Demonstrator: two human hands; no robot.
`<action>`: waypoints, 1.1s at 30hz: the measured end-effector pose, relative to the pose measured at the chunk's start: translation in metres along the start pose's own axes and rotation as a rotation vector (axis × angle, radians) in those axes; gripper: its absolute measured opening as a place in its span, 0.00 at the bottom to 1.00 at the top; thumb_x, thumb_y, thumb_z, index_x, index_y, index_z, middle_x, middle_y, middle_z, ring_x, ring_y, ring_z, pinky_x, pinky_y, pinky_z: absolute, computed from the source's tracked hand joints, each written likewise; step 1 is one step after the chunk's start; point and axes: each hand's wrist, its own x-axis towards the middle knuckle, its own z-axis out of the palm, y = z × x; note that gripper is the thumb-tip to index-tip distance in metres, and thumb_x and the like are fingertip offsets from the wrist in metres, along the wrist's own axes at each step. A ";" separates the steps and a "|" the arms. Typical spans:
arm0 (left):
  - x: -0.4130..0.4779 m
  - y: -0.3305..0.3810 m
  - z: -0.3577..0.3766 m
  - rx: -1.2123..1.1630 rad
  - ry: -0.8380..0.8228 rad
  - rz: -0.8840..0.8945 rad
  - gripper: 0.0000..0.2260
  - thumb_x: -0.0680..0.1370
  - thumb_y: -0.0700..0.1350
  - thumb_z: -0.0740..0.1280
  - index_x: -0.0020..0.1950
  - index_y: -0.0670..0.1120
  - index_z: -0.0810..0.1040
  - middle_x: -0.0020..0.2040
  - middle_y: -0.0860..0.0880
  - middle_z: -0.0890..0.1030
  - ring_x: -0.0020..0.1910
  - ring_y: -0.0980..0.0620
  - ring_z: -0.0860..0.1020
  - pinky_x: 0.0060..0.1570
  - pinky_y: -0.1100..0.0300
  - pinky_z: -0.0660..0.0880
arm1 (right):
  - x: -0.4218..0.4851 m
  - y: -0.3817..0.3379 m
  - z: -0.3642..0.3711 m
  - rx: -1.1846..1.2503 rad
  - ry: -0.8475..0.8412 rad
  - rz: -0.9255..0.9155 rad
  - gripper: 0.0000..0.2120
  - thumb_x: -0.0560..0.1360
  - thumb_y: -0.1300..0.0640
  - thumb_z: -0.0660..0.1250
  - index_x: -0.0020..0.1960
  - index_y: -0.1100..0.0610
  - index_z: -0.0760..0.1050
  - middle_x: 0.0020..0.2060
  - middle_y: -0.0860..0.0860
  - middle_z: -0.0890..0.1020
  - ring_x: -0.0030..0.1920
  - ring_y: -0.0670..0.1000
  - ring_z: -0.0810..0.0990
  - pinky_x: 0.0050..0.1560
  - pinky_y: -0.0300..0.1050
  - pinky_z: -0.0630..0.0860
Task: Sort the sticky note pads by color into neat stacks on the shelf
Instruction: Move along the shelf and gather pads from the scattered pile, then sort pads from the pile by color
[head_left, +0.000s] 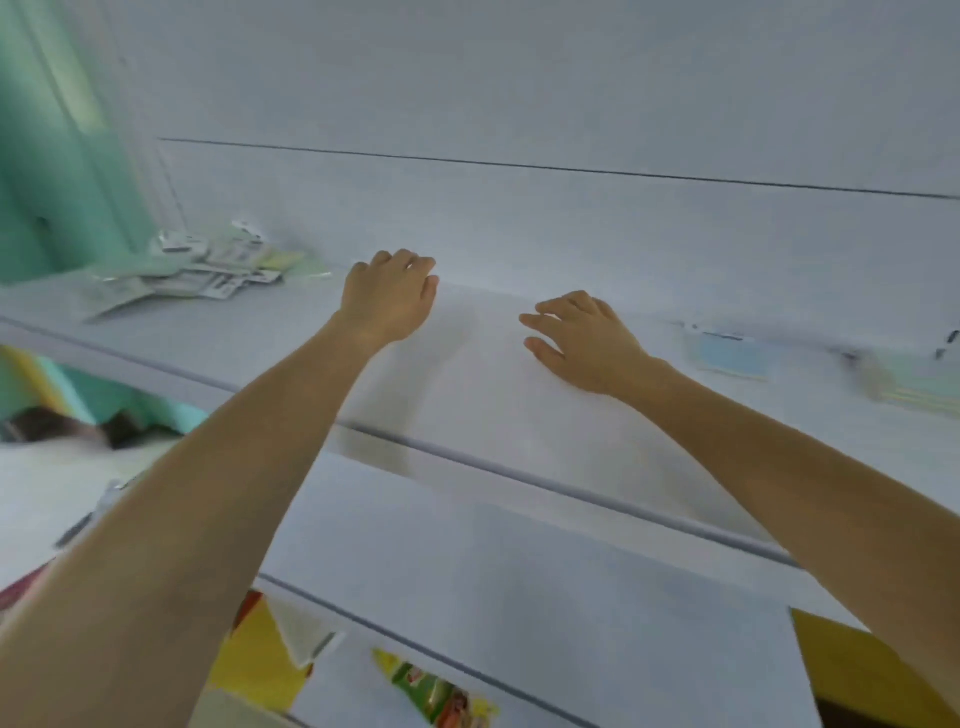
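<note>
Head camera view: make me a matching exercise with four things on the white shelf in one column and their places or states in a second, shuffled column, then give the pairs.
Things
1. left hand
2. right hand
3. jumbled pile of pale green and yellow packaged sticky note pads
4. light blue sticky note pad

Places or states
A. at the left end of the white shelf
B. fingers spread, palm down on the shelf
C. lying flat to the right of both hands
D. fingers curled, farther back on the shelf

Pairs: 1-D, 2-B, 3-A, 4-C
</note>
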 end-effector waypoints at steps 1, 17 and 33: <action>-0.007 -0.028 -0.005 0.020 0.003 -0.025 0.18 0.81 0.47 0.52 0.69 0.43 0.68 0.68 0.42 0.72 0.65 0.39 0.70 0.60 0.46 0.69 | 0.016 -0.025 0.001 0.005 -0.008 -0.029 0.21 0.80 0.47 0.52 0.71 0.50 0.64 0.70 0.51 0.69 0.71 0.55 0.63 0.71 0.50 0.57; -0.074 -0.345 0.001 0.084 -0.130 -0.346 0.18 0.81 0.47 0.50 0.69 0.45 0.67 0.67 0.41 0.72 0.64 0.39 0.71 0.60 0.45 0.69 | 0.213 -0.271 0.045 0.218 -0.148 -0.153 0.21 0.80 0.47 0.51 0.72 0.50 0.63 0.71 0.52 0.67 0.71 0.56 0.63 0.69 0.53 0.62; 0.072 -0.414 0.060 -0.117 -0.291 0.090 0.23 0.79 0.53 0.58 0.73 0.51 0.61 0.75 0.48 0.61 0.74 0.46 0.60 0.71 0.50 0.60 | 0.396 -0.244 0.110 0.352 -0.229 0.226 0.22 0.80 0.54 0.50 0.74 0.52 0.59 0.74 0.56 0.61 0.74 0.58 0.57 0.73 0.53 0.56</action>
